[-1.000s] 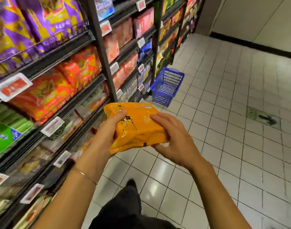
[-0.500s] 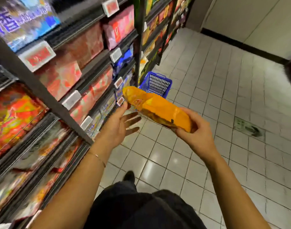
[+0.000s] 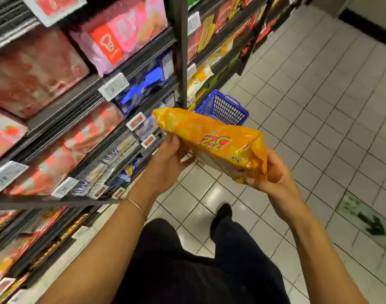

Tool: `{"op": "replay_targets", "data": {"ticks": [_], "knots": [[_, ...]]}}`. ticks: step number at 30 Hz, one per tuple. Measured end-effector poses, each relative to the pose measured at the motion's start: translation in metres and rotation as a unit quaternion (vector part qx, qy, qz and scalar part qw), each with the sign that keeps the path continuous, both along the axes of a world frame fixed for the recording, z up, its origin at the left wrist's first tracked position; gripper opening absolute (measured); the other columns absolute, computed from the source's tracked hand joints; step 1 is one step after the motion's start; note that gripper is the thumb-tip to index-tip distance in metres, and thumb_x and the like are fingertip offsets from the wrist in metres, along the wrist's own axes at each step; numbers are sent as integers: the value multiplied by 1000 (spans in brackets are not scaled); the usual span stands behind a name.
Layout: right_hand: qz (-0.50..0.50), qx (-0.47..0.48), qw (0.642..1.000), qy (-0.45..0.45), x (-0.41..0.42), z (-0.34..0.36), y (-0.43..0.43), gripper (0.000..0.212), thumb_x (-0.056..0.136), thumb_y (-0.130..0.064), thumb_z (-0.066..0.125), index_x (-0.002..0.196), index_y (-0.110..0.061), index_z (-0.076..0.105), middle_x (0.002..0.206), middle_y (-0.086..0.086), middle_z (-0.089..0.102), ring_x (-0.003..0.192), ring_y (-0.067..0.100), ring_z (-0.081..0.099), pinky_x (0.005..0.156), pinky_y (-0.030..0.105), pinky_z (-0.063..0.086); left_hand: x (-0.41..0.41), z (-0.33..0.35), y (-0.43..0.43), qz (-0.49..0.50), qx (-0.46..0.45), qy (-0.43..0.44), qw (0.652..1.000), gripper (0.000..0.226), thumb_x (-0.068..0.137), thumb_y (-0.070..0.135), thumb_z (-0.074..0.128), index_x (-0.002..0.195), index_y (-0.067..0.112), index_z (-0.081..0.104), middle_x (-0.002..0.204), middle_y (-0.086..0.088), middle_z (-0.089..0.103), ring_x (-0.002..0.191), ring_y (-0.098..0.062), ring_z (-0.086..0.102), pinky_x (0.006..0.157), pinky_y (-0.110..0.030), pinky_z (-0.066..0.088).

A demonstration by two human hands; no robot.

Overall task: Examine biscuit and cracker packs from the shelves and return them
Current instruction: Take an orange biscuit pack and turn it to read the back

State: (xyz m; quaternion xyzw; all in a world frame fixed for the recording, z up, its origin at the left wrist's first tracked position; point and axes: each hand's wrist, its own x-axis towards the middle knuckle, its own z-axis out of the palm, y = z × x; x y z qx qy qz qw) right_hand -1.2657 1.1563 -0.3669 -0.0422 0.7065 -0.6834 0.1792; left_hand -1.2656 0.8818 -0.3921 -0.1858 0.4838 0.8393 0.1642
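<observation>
Both hands grasp the orange cracker pack (image 3: 211, 142) beside the shelves (image 3: 82, 99): left hand (image 3: 165, 165) under its far end, right hand (image 3: 273, 174) gripping its near end.

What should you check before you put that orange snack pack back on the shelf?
1. Grip on the orange plastic biscuit pack: ok; left hand holds it underneath, right hand grips the near end.
2. Pack sealed: cannot tell.
3. Label right way up: not ok; "3+2" reads upside down.
4. Free gap on the dark metal shelves: cannot tell.
5. Blue plastic basket out of the way: ok; it stands on the floor ahead.
</observation>
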Motion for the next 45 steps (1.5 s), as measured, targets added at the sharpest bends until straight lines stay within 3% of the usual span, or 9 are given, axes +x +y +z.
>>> {"op": "replay_targets", "data": {"ticks": [5,11,18,22,28,32,35,39,45], "knots": [[88,-22,993,-79,-124,-31,41,57,67,-21,77,120,-42,70,114,-11,75,106,11,72,81,25,60,-63,-20,31,87,-64,-2,994,99,48,70,94,127,27,53,124,-3,60,115,-19,63,107,-54,48],[119,27,975,-186,-259,-136,24,58,81,-24,71,137,-32,57,127,-6,71,106,9,71,74,18,56,-149,-115,50,154,-120,-170,966,92,59,86,76,140,49,54,144,12,62,132,-24,58,110,-63,40],[63,40,946,-317,-390,-362,-11,33,103,-38,52,132,-25,62,124,1,75,113,22,72,104,47,55,-267,-336,77,205,-20,-233,951,42,96,59,54,130,36,66,116,14,78,106,-13,76,76,-44,65],[40,77,927,-364,-465,-514,-17,36,106,-48,47,119,-24,69,109,2,80,99,21,77,86,44,64,-325,-497,85,214,48,-279,935,70,97,75,41,145,27,60,141,-4,67,130,-32,63,108,-62,49],[107,193,880,-420,-519,-724,-54,40,106,-53,44,98,-23,69,83,4,81,64,17,77,51,27,57,-367,-703,92,242,25,-378,893,55,98,75,39,106,27,65,80,0,79,61,-18,76,45,-36,58],[161,233,857,-430,-503,-796,-76,31,103,-35,59,105,-7,73,93,17,80,71,27,78,53,35,62,-369,-765,100,279,14,-390,877,41,109,58,33,104,25,58,100,-7,68,85,-24,69,71,-44,60],[172,292,860,-380,-499,-768,-76,40,100,-32,62,131,-6,67,125,18,71,110,35,70,96,53,58,-363,-737,96,291,79,-384,873,48,109,55,39,127,20,65,124,-12,72,107,-31,71,88,-50,59],[139,210,895,-369,-487,-631,-58,21,94,-31,62,113,-25,72,113,-1,67,103,21,61,85,37,48,-345,-600,70,265,37,-359,894,39,105,59,41,101,29,66,104,3,69,89,-20,65,78,-37,49],[194,48,912,-358,-436,-326,-26,30,93,-32,56,121,-27,66,126,-1,73,115,23,64,97,40,44,-266,-309,56,238,15,-195,951,42,107,56,36,123,41,72,137,8,70,132,-24,63,101,-47,42]]}}
